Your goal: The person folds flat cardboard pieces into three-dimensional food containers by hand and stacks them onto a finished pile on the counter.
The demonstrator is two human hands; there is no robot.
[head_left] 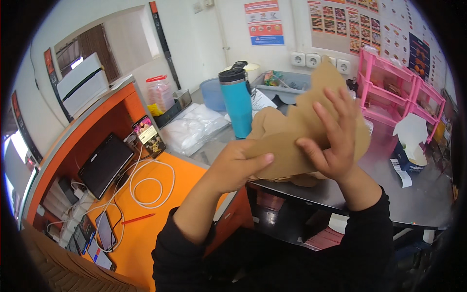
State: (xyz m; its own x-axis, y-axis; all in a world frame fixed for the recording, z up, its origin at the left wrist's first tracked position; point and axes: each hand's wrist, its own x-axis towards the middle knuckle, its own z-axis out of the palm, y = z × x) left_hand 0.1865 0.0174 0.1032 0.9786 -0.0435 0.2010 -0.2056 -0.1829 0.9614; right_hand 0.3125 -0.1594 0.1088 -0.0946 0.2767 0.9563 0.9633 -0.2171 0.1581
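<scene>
While both hands are raised above the steel counter (418,194), they hold a stack of brown paper sheets (292,134) between them, roughly at the centre of the view and tilted up toward one o'clock. The left hand (238,165) pinches the lower edge at about eight o'clock of the stack, thumb laid across the front; its grip is narrow and closed on the paper. The right hand (333,136) spreads its fingers flat over the face of the sheets at about four o'clock, thumb pressing from below, so that grip too is closed on the paper. The sheets look thin, light and limp: they bow and their wavy top edges fan apart, so they would likely slide over one another and crease easily; a hold near a corner or along one edge, with the other hand supporting the flat, seems safest. Behind the stack at eleven o'clock stands a teal tumbler (237,100), beside it clear plastic bags (194,127). A pink rack (394,92) sits at two o'clock, and a tablet (104,164) lies at nine o'clock on the orange desk (141,233)
</scene>
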